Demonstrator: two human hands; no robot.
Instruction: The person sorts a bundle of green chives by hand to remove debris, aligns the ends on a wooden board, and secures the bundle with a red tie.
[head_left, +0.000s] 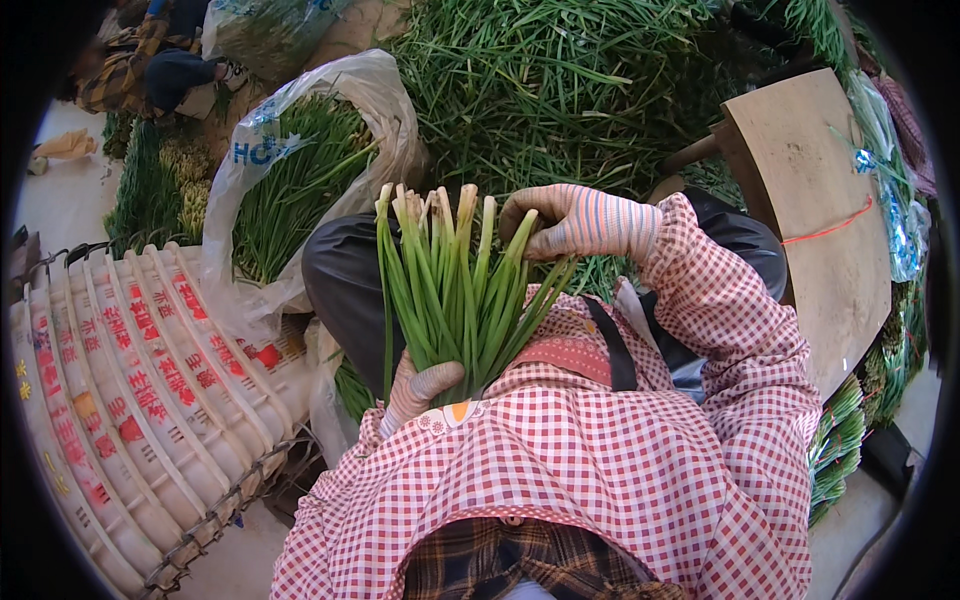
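Observation:
In front of my body stands a fanned bunch of long green chives (455, 290), their pale root ends pointing up and away from me. My left hand (415, 388), in a pale knit glove, is closed around the lower part of the bunch, thumb across the front. My striped-gloved right hand (580, 222) is at the upper right of the bunch. Its fingers are curled and pinch a stalk near its pale end; the fingertips are partly hidden. Below my left hand, the leaf ends are out of sight against my checked smock (560, 440).
A big heap of loose green leaves (540, 90) lies ahead. At left are an open plastic bag (395, 100) of greens and a ribbed white crate (170, 370). A curved board (810, 190) with a red string (830, 225) stands at right. Another person (150, 70) is far left.

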